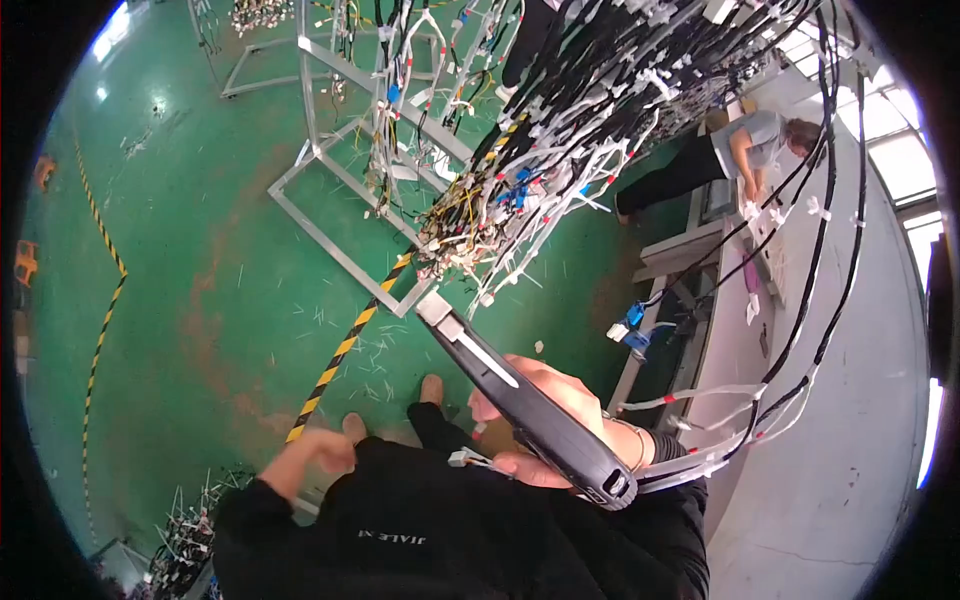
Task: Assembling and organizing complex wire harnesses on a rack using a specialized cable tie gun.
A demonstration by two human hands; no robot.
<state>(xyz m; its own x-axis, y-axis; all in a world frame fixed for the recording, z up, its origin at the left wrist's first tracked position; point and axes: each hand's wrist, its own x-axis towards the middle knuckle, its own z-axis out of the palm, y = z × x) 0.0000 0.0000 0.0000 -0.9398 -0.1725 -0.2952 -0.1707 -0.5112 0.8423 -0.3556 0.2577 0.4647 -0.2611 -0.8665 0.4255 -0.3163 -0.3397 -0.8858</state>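
My right hand (555, 395) is closed round a long black cable tie gun (530, 410) with a pale metal nose, which points up and to the left. Part of the hand is hidden behind the gun. Beside my right thumb, a small white connector (459, 458) sticks out on short wires. A wire harness (690, 470) runs past my right wrist and curves up to the right. My left hand (325, 455) is low at the left, well apart from the gun. Its fingers are curled in and slightly blurred; what they hold, if anything, is hidden.
A thick mass of hanging wire harnesses (560, 150) fills the top, near a metal frame (340, 240). Blue connectors (632, 325) dangle at the right. Another person (745, 150) leans over a white bench (740, 330). Striped tape (340, 355) and white offcuts lie on the green floor.
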